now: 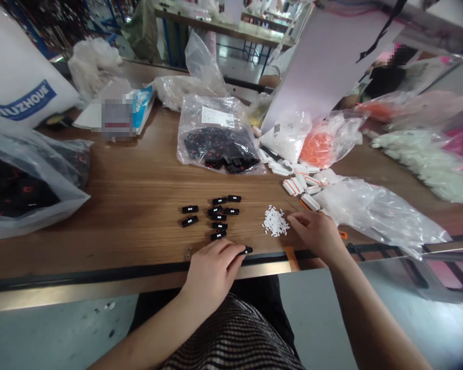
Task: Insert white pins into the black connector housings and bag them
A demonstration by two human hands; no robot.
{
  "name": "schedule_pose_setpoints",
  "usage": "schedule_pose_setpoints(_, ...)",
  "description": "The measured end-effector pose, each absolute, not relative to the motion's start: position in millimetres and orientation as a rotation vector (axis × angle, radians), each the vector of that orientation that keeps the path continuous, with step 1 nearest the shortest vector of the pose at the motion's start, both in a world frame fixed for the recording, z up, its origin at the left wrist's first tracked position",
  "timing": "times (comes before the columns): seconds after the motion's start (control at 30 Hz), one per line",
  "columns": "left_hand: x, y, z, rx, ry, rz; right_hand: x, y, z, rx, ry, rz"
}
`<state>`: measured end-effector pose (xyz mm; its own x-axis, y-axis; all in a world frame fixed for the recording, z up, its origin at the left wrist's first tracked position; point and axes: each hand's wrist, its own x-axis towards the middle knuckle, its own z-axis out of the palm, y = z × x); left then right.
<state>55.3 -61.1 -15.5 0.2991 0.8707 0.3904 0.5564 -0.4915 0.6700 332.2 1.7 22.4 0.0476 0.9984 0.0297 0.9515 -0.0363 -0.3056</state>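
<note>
Near the table's front edge, my left hand [215, 267] is closed on a small black connector housing [248, 250], whose end sticks out past the fingertips. Beyond it, several similar black connectors [218, 217] lie in loose rows, with white marks on their upper faces. To the right is a heap of tiny white plastic pieces [275, 221]. My right hand [315, 229] rests at the right side of this heap, thumb and fingertips pinched together. Whatever the pinch may hold is too small to make out.
A clear bag of black parts [221, 133] lies behind the connectors. White strips with orange lines [293, 185], a bag of white pieces [287, 139] and a bag of orange pieces [320, 146] are at right. A larger open bag [34, 180] stands left.
</note>
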Motion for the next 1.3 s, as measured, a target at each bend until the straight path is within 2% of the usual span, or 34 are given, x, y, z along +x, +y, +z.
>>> schedule_pose_setpoints(0.13,55.8,-61.3,-15.9,2.158,1.270,1.046,337.9,6.5,19.1,-2.159,-2.041,0.285)
schedule_pose_setpoints(0.37,55.0,-61.9,-17.8,2.155,1.281,1.049,355.4,11.8,11.3,-1.865,-2.264,0.215)
schedule_pose_setpoints(0.87,55.2,-64.1,-17.7,2.135,1.332,0.994,342.6,6.4,13.7,-2.105,-1.850,0.386)
schedule_pose_setpoints(1.0,55.1,-64.0,-17.8,2.129,1.340,0.981,315.4,-11.7,21.9,-1.837,-1.802,0.595)
schedule_pose_setpoints(1.13,54.8,-64.0,-18.2,2.137,1.362,0.938,271.5,-36.2,31.7,-1.452,-2.073,0.920)
schedule_pose_setpoints(1.3,55.4,-64.0,-16.9,2.123,1.382,0.918,245.7,-44.4,33.7,-1.422,-2.258,0.885)
